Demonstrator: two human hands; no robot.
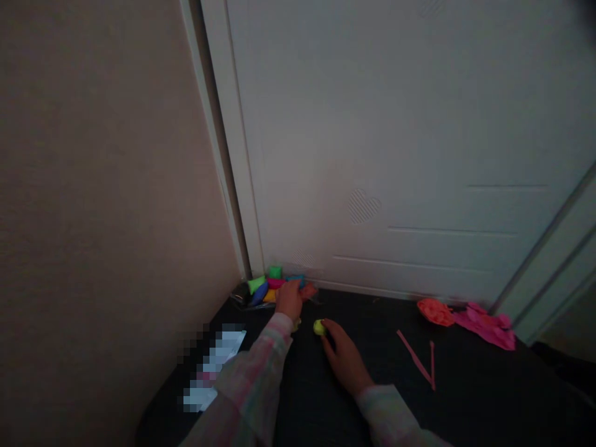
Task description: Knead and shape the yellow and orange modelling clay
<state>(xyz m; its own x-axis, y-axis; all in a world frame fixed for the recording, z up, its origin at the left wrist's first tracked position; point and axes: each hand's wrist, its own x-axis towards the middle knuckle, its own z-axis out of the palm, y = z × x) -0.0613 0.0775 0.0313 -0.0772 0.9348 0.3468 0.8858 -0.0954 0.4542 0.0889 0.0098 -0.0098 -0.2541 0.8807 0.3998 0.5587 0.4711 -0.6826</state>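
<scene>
My right hand (344,359) holds a small yellow-green ball (318,327), soft and clay-like, between thumb and fingers just above the black surface. Farther off, my left hand (289,299) reaches over a group of bright packets at the back left; its fingertips are hidden. Right beside its fingers lies an orange-red piece (308,290) in clear wrapping. Among the packets are a light green one (256,284), a blue one (259,293), a yellow one (269,295) and a pink one (275,283). A bit of yellow-green (297,324) shows behind my left wrist.
A green block (275,272) stands against the white door panel (372,136). To the right lie a thin pink V-shaped strip (419,363), an orange piece (436,311) and a crumpled pink piece (488,326). A blurred-out bright flat rectangle (223,360) lies at the left, near the wall (107,186).
</scene>
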